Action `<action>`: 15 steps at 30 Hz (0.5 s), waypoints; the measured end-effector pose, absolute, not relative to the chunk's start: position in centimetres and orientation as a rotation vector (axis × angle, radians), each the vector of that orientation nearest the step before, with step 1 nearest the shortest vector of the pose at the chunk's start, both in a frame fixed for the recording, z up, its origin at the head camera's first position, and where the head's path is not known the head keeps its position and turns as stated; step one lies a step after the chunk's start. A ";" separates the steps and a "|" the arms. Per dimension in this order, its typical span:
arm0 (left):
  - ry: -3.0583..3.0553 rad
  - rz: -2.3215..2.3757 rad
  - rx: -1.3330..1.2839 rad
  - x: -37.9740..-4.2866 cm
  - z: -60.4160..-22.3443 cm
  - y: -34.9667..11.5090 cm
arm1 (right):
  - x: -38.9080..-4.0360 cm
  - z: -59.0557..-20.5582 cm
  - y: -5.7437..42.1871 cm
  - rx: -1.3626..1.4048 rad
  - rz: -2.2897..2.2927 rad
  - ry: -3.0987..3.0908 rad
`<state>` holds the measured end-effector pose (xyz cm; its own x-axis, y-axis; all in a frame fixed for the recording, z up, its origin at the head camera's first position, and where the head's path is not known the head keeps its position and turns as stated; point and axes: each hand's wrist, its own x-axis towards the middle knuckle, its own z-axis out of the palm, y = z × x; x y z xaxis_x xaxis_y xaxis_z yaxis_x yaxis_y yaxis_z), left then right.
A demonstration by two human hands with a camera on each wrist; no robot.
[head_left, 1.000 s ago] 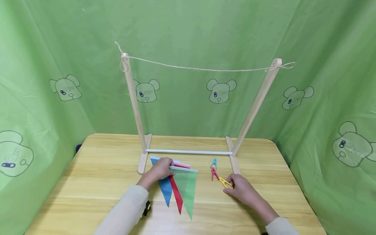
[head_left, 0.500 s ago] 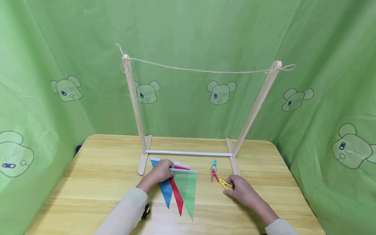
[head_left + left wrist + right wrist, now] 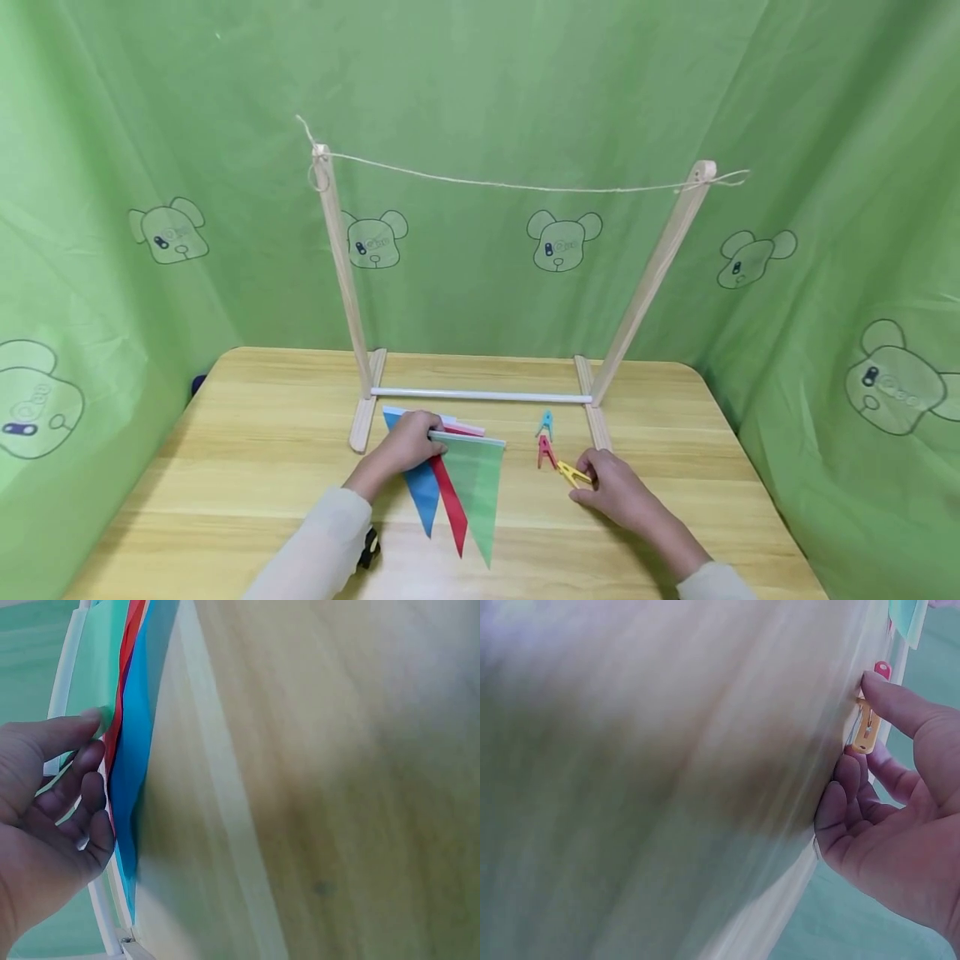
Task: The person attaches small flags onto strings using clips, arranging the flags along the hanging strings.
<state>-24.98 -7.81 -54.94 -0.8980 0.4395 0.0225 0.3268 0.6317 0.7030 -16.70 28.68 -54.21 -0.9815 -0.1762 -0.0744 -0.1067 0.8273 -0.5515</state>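
In the head view my left hand (image 3: 411,442) lies over fanned triangular pennants. Its thumb and forefinger pinch the white-banded top of the green pennant (image 3: 480,492); a red pennant (image 3: 452,504) and a blue pennant (image 3: 423,492) show beneath. Farther right, the thumb and fingers of my right hand (image 3: 618,487) hold the yellow clothespin (image 3: 573,474) at its handle end. That clothespin (image 3: 866,729) also appears between thumb and fingertips in the right wrist view. A red clothespin (image 3: 547,452) touches or nearly touches the yellow one, with a blue clothespin (image 3: 546,425) behind it.
Behind the pennants stands a wooden frame with a left post (image 3: 342,267), a right post (image 3: 652,283) and a white crossbar (image 3: 480,395) low down. A sagging string (image 3: 487,182) joins the post tops. Green curtains (image 3: 465,100) surround the wooden table (image 3: 262,467).
Both hands keep their places on the pennants and the yellow clothespin. The whole head view has shifted slightly, so the scene sits a little lower.
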 end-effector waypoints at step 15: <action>2.663 1.299 0.638 -23.9 -54.9 -8.4 | -16.5 -53.8 28.9 -0.230 -0.916 2.821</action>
